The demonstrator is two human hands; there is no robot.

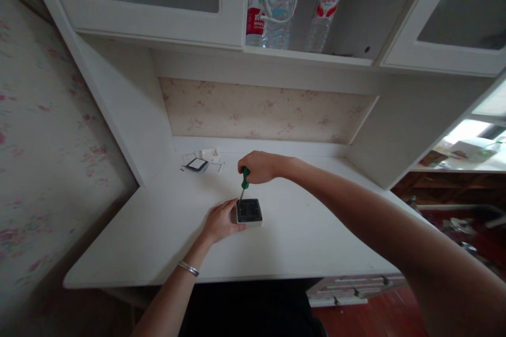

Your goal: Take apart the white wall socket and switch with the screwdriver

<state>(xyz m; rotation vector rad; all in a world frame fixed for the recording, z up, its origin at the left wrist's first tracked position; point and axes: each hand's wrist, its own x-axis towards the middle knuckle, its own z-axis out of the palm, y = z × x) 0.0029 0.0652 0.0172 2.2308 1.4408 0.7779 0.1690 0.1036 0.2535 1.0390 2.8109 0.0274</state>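
A small square white box with a dark open top (pixel 250 212) sits on the white desk (pixel 158 231). My left hand (pixel 220 222) grips its left side, fingers wrapped round the edge. My right hand (pixel 259 166) is closed in a fist round the green handle of a screwdriver (pixel 244 183). The screwdriver's shaft points down and its tip meets the box's top left corner. A bracelet is on my left wrist.
A dark square plate with white parts (pixel 197 164) lies at the back left of the desk. Water bottles (pixel 279 0) stand on the shelf above, between glass-door cabinets. A side wall panel (pixel 126 110) bounds the left. Drawers (pixel 351 289) sit under the desk's right end.
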